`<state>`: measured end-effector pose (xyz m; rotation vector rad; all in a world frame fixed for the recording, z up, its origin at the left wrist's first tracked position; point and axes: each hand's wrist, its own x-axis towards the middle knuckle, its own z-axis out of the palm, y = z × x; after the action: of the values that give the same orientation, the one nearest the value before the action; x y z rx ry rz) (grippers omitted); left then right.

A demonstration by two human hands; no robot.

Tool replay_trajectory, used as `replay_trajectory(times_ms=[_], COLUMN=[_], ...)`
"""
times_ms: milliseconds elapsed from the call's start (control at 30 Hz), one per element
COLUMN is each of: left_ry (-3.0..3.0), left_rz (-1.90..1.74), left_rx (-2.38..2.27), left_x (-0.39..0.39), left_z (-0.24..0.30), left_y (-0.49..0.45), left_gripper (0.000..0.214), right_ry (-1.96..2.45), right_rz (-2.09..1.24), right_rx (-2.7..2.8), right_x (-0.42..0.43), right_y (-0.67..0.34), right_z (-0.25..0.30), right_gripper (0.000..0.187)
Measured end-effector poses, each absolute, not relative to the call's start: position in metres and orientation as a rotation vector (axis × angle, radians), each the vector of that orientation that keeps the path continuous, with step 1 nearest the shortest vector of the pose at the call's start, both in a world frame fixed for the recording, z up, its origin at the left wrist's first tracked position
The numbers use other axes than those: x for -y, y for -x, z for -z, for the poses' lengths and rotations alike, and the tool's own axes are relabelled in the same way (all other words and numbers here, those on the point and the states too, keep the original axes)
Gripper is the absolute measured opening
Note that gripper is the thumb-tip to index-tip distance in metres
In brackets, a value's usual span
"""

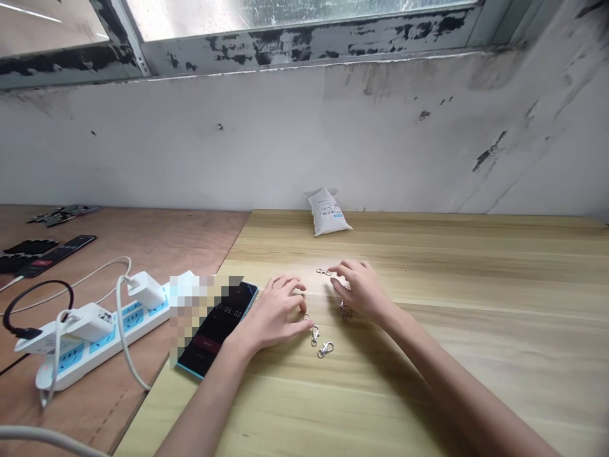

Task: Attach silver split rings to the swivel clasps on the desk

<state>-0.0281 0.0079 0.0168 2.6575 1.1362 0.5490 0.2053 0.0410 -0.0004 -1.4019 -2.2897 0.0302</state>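
Several small silver swivel clasps lie on the light wood table. My left hand is on the table with its fingers apart, its thumb tip beside a clasp. Another clasp is partly covered by that hand. Closer to me lies a separate clasp. My right hand has its fingers loosely bent and thumb apart, with nothing seen between them. Just off its fingertips is a clasp. Beneath its palm sits a small cluster of clasps, partly hidden.
A white labelled packet stands near the wall. Left of my left hand, a phone shows a running timer. A power strip with plugs and white cables occupies the reddish table, where another phone lies.
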Motion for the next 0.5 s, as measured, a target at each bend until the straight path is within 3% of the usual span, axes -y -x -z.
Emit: replay_trajectory(times_ms=[167,333,500], left_ry=[-2.671,-2.68,-2.647], left_rz=[-0.57,-0.613,-0.616], left_rx=[-1.151,-1.17,-1.23], left_x=[-0.009,-0.012,-0.011], left_z=[-0.012,-0.01,-0.012], left_y=[0.028,0.033,0.035], left_gripper=[0.011,0.009,0.014], right_ry=[1.481,1.46,1.576], right_rz=[0.236,0.176,-0.011], right_rx=[2.611,2.659,2.572], right_x=[-0.068,-0.065,-0.059], right_y=[-0.179,-0.159,-0.17], right_z=[-0.011,-0.019,-0.02], right_gripper=[0.021,0.025,0.014])
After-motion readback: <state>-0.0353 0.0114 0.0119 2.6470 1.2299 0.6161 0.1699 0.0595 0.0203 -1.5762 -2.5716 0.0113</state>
